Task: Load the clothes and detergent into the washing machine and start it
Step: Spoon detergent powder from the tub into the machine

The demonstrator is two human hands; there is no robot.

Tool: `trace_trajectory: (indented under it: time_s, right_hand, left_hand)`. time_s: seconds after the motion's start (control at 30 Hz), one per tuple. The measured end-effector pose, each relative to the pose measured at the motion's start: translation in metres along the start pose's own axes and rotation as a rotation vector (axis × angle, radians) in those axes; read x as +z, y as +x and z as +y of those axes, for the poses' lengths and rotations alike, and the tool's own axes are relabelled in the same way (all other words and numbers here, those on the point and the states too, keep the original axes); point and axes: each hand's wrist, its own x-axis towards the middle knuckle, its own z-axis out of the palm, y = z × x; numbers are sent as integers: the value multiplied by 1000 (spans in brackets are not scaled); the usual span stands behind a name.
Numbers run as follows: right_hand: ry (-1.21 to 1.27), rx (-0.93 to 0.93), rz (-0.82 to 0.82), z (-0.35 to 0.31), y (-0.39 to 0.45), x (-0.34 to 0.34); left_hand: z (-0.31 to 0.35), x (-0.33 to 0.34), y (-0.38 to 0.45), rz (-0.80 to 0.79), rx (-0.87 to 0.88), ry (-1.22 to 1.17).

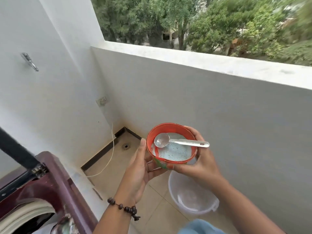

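Fingers: those of the left hand (137,168) curl up against the near-left wall of an orange tub (171,146), thumb raised along its side; those of the right hand (200,163) wrap the tub's right wall and underside, gripping it.
Tub: held between both hands above the balcony floor, open at the top, tilted slightly toward the camera, with a green-and-white label showing low on its outer wall.
Detergent: pale blue powder (175,152) covers the bottom of the tub.
Spoon: a metal measuring spoon (179,141) lies across the tub, its bowl resting on the powder at the left and its handle sticking out over the right rim.
Wrist: a string of dark beads (124,208) circles the left wrist.
Bucket: a clear plastic bucket (192,198) stands on the floor tiles just below the hands, near the low wall.
Washing machine: a maroon top-loader (55,186) fills the lower left corner, lid raised, with patterned cloth (65,223) visible at its opening.
Surroundings: a floor drain (126,146) sits in the corner, a white cord (110,154) trails down the wall, a tap (29,61) juts from the left wall, and trees (219,22) rise beyond the parapet.
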Motion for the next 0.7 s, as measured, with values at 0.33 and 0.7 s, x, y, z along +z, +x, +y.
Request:
trace_trajectory:
  time_s: [0.33, 0.7]
  right_hand:
    - [-38, -30, 261, 13, 31, -111]
    - [-128, -68, 410, 26, 84, -211]
  left_hand:
    - [20, 107, 83, -157, -15, 176]
    - [54, 200, 152, -285, 56, 375]
